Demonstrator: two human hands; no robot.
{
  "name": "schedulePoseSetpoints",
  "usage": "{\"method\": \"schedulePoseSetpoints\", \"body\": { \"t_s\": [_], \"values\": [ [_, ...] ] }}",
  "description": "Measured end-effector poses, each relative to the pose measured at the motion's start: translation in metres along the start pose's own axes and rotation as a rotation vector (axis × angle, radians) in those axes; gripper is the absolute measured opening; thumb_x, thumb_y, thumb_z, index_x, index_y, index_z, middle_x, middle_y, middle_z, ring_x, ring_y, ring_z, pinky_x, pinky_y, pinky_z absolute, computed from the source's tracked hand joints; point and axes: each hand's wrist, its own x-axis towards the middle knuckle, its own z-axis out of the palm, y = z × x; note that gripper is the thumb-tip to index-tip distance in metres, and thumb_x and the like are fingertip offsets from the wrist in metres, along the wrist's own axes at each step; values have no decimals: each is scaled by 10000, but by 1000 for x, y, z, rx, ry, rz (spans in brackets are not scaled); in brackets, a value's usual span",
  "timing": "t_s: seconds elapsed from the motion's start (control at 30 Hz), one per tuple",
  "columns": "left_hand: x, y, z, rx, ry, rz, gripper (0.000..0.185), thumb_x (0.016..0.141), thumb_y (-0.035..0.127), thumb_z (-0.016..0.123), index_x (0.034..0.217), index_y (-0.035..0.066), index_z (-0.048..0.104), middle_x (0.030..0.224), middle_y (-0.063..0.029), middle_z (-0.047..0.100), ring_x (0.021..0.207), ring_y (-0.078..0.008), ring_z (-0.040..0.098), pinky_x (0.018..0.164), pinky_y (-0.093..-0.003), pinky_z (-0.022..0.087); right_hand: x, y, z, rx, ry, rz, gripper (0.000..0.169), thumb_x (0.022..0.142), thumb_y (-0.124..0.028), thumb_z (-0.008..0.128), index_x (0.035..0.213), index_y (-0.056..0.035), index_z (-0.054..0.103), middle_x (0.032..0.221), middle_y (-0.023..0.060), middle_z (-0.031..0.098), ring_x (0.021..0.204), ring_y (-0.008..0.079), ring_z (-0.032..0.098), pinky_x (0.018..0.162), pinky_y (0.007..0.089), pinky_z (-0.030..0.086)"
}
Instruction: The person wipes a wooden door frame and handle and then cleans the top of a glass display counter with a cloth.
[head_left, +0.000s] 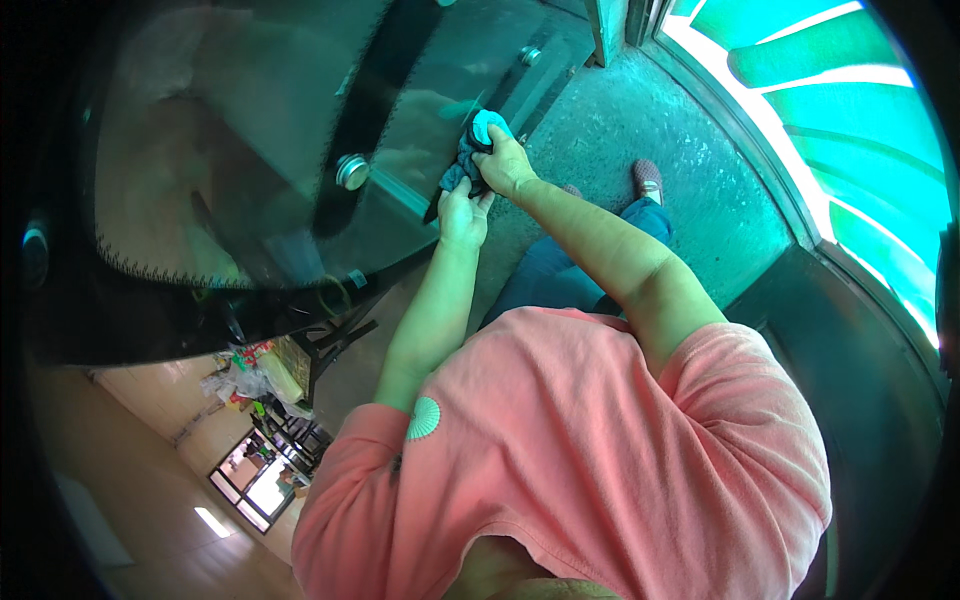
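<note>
A glass panel (255, 142) with black printed bands and saw-toothed edges lies before me. Near its corner, my right hand (504, 163) grips a bunched dark cloth (466, 159), thumb on top. A pale rounded piece (489, 124) shows beyond that thumb; I cannot tell whether it is part of the cloth. My left hand (463, 215), palm up, has its fingertips at the cloth's lower end; whether they pinch it is unclear. A small dark pointed piece (433, 207) sticks out beside these fingers. Round metal knobs (352, 172) are on the panel.
Concrete floor (622, 112) and my shoe (647, 180) lie beyond my right arm. A curved, bright green-lit opening (840, 112) is at the right, with a dark panel (847, 330) below it. Plastic bags (251, 379) sit on a stand at lower left.
</note>
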Motion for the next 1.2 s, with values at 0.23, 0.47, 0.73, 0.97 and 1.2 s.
{"method": "schedulePoseSetpoints", "body": {
  "t_s": [0.23,0.47,0.73,0.97,1.2],
  "values": [
    [36,-8,15,65,-31,-67,345,973,129,347,1304,36,380,1339,-114,409,1213,-268,410,1009,-421,352,27,16,-11,90,75,54,483,790,-88,542,1248,-2,416,1216,260,507,1157,401,473,970,421,390],
    [71,-22,25,69,-86,-137,372,959,91,364,1316,-12,345,1359,-137,372,1223,-269,404,1023,-405,368,49,33,-20,142,146,111,410,782,-62,523,1182,-23,439,1194,255,504,1141,416,467,957,431,384],
    [118,-38,72,77,-253,-159,318,952,100,392,1262,41,429,1230,-96,501,1089,-201,505,896,-333,431,94,46,-56,201,299,18,356,774,-40,500,1129,-43,477,1180,246,515,1138,417,466,949,434,382],
    [142,-38,149,10,-368,-153,309,948,97,392,1250,52,441,1222,-87,501,1108,-194,498,912,-340,429,123,13,-120,141,448,-134,418,782,-89,525,1197,-51,496,1119,253,568,1078,408,527,921,413,418],
    [113,-32,161,-101,-450,-254,335,957,144,350,1271,41,407,1235,-99,487,1138,-204,487,974,-376,405,89,0,-112,-136,541,-662,405,688,36,510,1078,-48,579,1103,183,568,1090,367,506,956,409,403]
  ]
}}
